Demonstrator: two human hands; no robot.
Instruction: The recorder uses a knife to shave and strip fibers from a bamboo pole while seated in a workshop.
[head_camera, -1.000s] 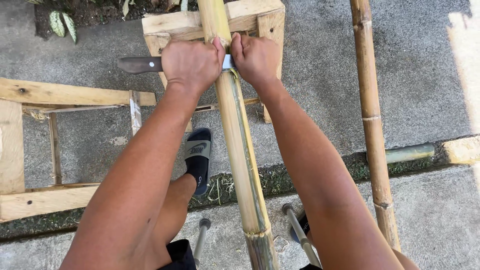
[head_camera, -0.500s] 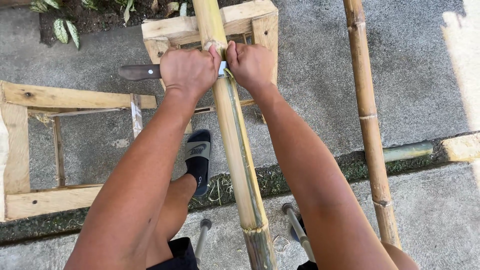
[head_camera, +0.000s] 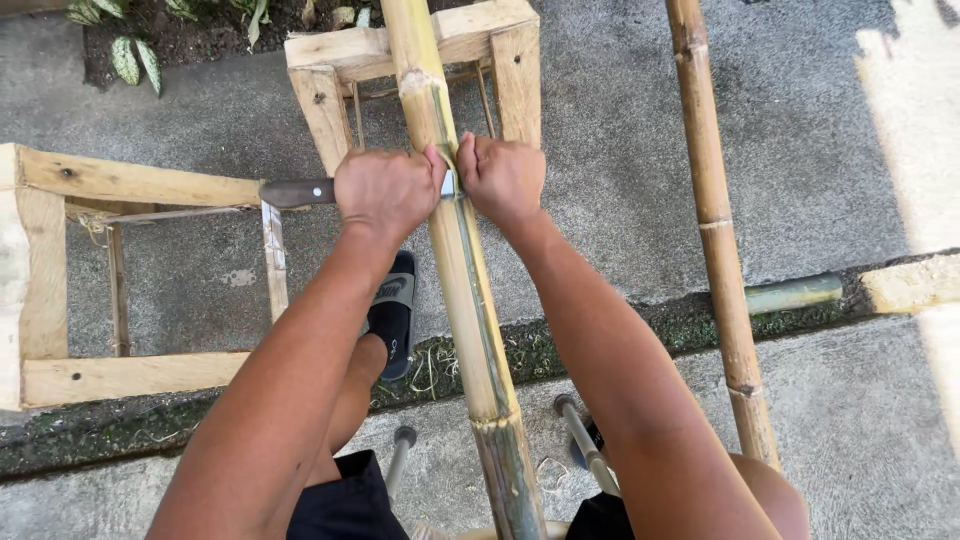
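1. mostly the ground is grey concrete (head_camera: 620, 190), with a mossy seam crossing from left to right, and everything stands on it.
2. two raw wooden frames stand there: one frame (head_camera: 60, 280) at the left edge, another frame (head_camera: 500, 60) at the top edge. the second one carries the far part of the pole, i think to keep it raised and steady.
3. the long bamboo pole (head_camera: 475, 330) runs from the top edge down between the person's knees. a second bamboo pole (head_camera: 715, 230) stands apart at the right side, untouched.
4. the left hand (head_camera: 385, 190) is closed as a fist around the dark wooden handle (head_camera: 295, 192) of a knife, just left of the pole.
5. the right hand (head_camera: 505, 178) is closed too, on the other side of the pole, probably over the far end of the blade; this part is hidden.
6. only a small piece of blade (head_camera: 449, 183) shows between the two fists, lying across the pole, with a thin strip curling up there. both hands on it seem to give even pressure.
7. a black sandal (head_camera: 392, 310) is on the ground under the left arm.
8. no containers are visible.
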